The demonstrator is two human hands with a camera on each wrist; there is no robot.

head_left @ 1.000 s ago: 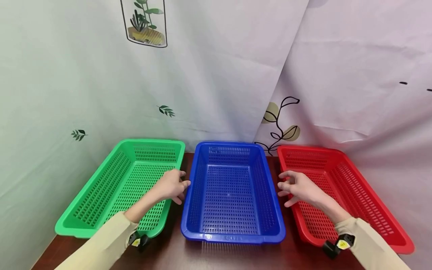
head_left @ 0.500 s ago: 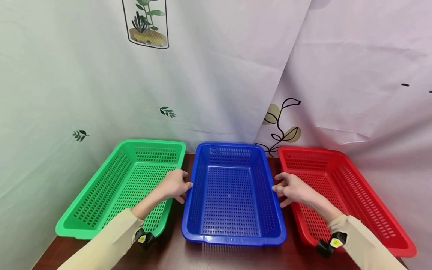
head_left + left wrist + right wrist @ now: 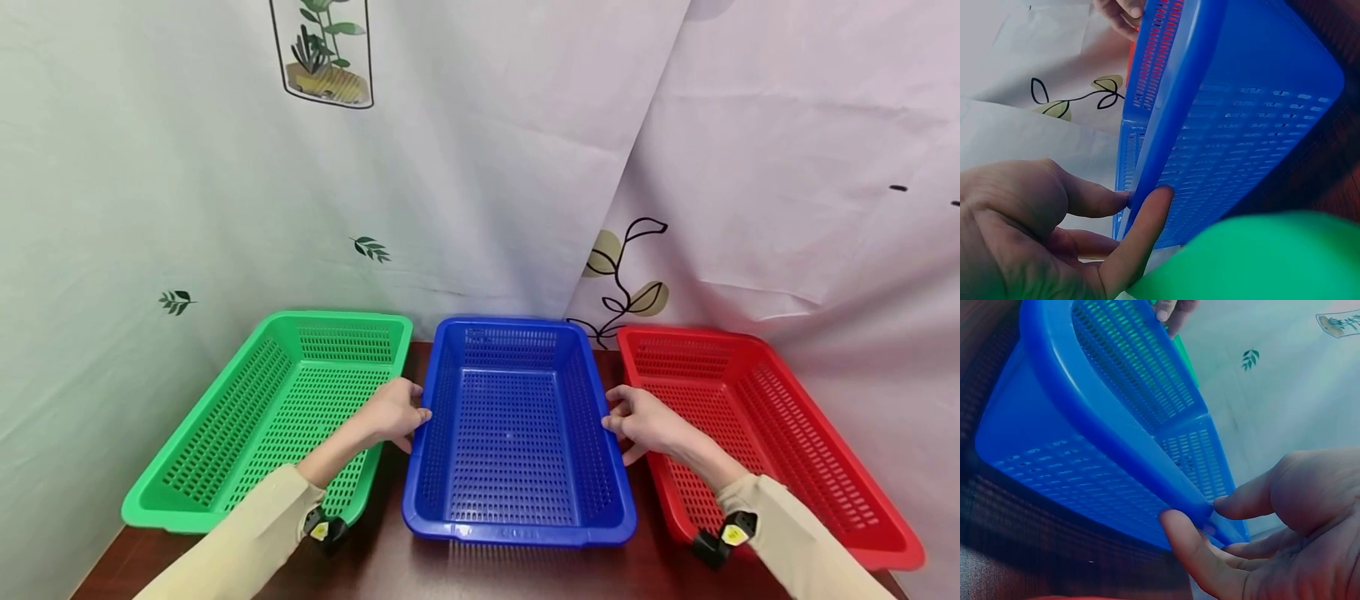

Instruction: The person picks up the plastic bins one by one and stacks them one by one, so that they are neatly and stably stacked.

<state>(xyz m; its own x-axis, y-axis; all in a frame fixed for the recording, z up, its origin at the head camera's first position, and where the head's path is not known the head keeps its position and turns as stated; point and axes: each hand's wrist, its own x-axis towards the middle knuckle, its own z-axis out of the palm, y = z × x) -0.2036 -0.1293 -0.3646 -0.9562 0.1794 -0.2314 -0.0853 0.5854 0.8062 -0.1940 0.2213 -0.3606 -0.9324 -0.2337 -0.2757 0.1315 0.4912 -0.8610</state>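
Observation:
A blue plastic basket (image 3: 510, 450) with perforated sides stands on the dark table between two others, nothing inside it. My left hand (image 3: 392, 411) pinches its left rim, with the thumb at the top edge and fingers on the outer side, as the left wrist view shows of the basket wall (image 3: 1241, 125). On the opposite side my right hand (image 3: 643, 419) grips the right rim likewise; in the right wrist view the thumb lies over the rim (image 3: 1104, 431) and a finger presses below it. Some fingertips are hidden behind the rim.
A green basket (image 3: 322, 408) stands close on the left, under my left forearm. A red basket (image 3: 795, 417) stands on the right, beneath my right forearm. Behind them hangs a pale printed cloth (image 3: 480, 183). Dark table surface (image 3: 495, 575) shows in front.
Both hands have moved inward to the blue basket: the left hand to the right, the right hand to the left. Their fingers have taken hold of its rims. The baskets look unmoved.

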